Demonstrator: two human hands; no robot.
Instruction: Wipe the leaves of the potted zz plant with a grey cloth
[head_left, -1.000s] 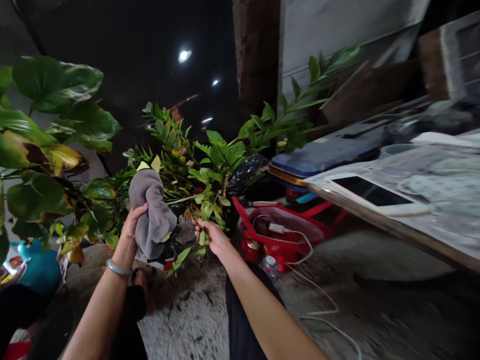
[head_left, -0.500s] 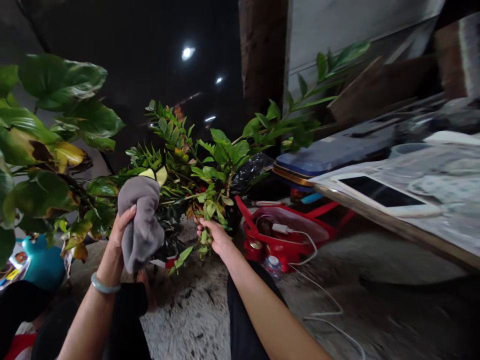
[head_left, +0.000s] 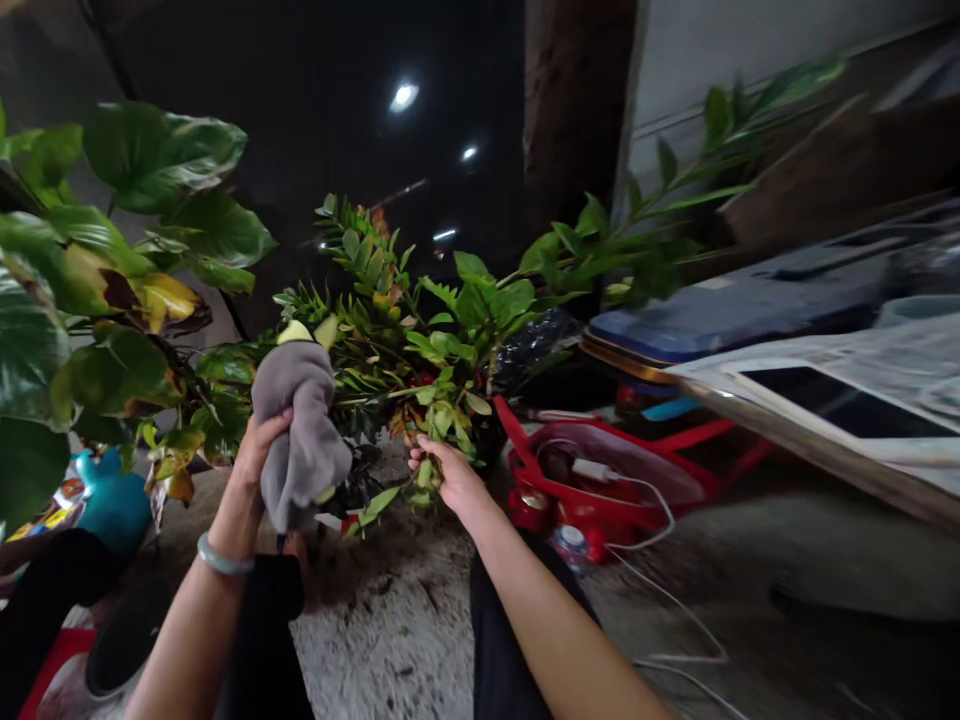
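Head view looks down on two bare hands working at a potted plant with glossy, dark green, feather-like fronds. The left hand curls around a soft, crumpled grey cloth, its fingers closed on the fabric and pressing it against the fronds. One pale green bangle circles that wrist. The right hand is closed around a sprig low on the same plant, gripping its small leaves between fingers and thumb. The plant stands in a dark pot, directly ahead of the hands, on a rough, speckled concrete floor.

A second, broad-leaved plant crowds the left side, its large waxy leaves marked by one yellow, brown-blotched patch. Beyond it sits a smooth teal plastic container. To the right of the pot lies a crinkled black plastic bag, and below that a red plastic basket holds a white charger with one thin white cable trailing across the floor. One clear plastic bottle stands against the basket. Farther right, a flat blue padded case rests behind a pale wood-edged desk, which carries one white-framed tablet with a black glass screen. Black trousers cover the person's legs below the hands.
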